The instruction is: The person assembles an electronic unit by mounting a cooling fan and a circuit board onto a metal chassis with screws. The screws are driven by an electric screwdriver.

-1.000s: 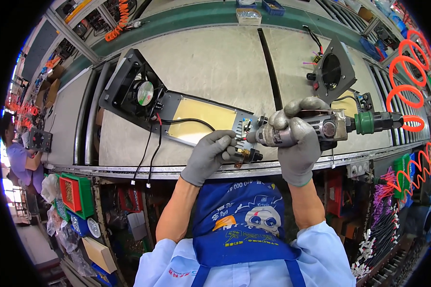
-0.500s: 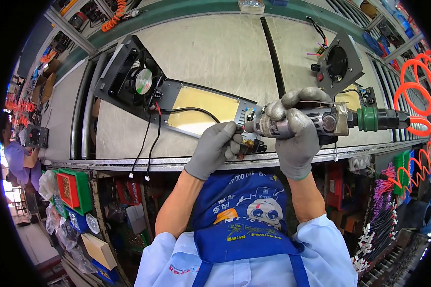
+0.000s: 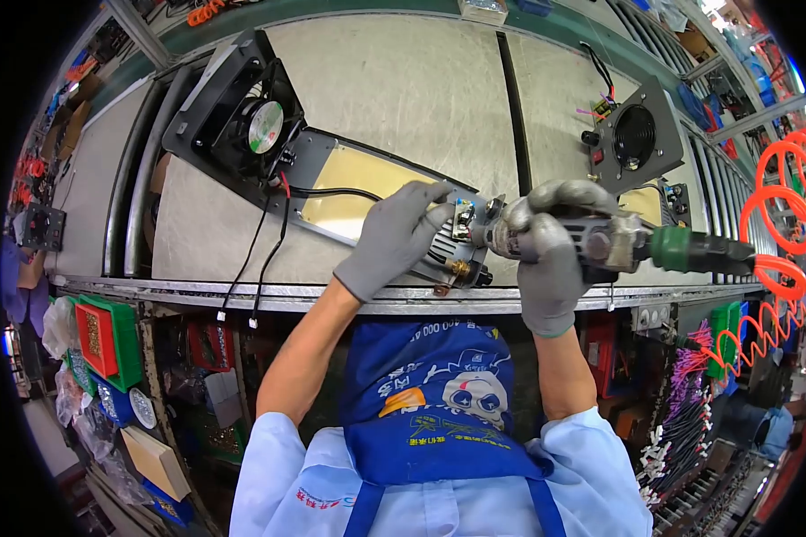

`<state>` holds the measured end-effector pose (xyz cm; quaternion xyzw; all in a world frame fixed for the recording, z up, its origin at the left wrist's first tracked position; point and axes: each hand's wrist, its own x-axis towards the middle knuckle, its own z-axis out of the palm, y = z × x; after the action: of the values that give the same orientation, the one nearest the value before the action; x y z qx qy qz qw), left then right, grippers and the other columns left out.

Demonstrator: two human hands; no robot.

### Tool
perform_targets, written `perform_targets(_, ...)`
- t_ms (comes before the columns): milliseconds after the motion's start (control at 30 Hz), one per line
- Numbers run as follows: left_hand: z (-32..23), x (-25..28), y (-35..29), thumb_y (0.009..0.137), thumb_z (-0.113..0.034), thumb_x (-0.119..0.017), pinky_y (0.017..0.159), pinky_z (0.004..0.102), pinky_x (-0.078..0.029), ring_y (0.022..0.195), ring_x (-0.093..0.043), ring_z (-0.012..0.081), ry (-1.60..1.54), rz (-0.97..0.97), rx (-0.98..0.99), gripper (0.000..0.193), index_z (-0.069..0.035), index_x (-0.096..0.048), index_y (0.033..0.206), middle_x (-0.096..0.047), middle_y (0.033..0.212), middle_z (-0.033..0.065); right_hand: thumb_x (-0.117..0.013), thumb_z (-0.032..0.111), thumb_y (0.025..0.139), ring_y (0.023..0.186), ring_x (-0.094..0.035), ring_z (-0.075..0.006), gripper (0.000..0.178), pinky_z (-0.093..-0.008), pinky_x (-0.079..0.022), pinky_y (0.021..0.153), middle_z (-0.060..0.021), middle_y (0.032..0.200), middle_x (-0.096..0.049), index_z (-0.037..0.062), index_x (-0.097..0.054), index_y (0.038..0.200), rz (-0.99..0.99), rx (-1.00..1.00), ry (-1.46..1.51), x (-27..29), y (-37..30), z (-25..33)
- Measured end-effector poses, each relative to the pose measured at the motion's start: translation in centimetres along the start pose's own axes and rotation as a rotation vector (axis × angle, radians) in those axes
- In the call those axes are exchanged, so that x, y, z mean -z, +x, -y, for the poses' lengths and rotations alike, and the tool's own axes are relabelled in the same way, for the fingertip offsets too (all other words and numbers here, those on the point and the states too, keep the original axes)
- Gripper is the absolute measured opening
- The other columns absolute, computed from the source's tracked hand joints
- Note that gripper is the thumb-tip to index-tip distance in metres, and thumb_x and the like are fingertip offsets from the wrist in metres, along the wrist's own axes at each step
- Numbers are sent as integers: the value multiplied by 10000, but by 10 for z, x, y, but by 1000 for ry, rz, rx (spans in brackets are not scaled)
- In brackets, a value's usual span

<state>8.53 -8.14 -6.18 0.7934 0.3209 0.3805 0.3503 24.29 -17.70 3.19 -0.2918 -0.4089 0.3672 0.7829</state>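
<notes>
My right hand point(image 3: 551, 259), in a grey glove, wraps round a metal air screwdriver point(image 3: 600, 240) with a green hose fitting. The tool's nose points left, at a small circuit board point(image 3: 463, 220) on the right end of a dark metal chassis point(image 3: 318, 143). My left hand point(image 3: 394, 234), also gloved, rests over the chassis just left of the board, its fingers stretched out and apart. A yellowish sheet point(image 3: 336, 192) lines the chassis. At its left end a fan point(image 3: 261, 127) sits in an upright panel, and black cables with white plugs hang from there.
A second fan panel point(image 3: 636, 139) stands at the right on the worktable point(image 3: 385, 80). An orange coiled hose point(image 3: 784, 215) hangs beyond it. Below the table's front rail are parts bins point(image 3: 121, 349) at left and bundled wires point(image 3: 690, 407) at right.
My left hand has moved up from the chassis's near edge onto it, and its fingers have come apart. The screwdriver's nose has shifted slightly right. The whole view has shifted a little.
</notes>
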Motion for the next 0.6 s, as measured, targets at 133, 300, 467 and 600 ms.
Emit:
perform_targets(133,8,6,13,864,-227,-718,1003,448,-515,1194,-614,357,103,245,-78,536,-89,-588,1366,-608,1309,166,-631,-66,897,891,-653,-179,359,-340,-582,739,-127,1050,-626,57,-474,1195,6,37,-281,18,-10,-24)
perform_targets(300,13,-4,24,784,-183,-784,1054,430,-492,1239,-586,353,148,450,-45,657,-79,-565,1395,-604,1330,151,-635,-64,875,862,-659,-168,331,-325,-581,746,-138,1027,-635,32,-492,1158,9,8,-289,19,-13,-32)
perform_targets(467,16,-9,25,757,-124,-804,1035,427,-500,1221,-590,348,143,474,-34,673,-77,-570,1386,-614,1313,140,-642,-76,851,863,-664,-168,325,-327,-580,763,-139,987,-646,20,-509,1132,17,-18,-317,15,-12,-39)
perform_targets(600,17,-10,25,744,-94,-807,1014,426,-509,1198,-597,343,137,438,-70,669,-69,-574,1371,-629,1282,133,-648,-90,840,869,-658,-162,346,-329,-570,799,-141,996,-648,11,-506,1139,-1,-14,-474,19,-12,-42)
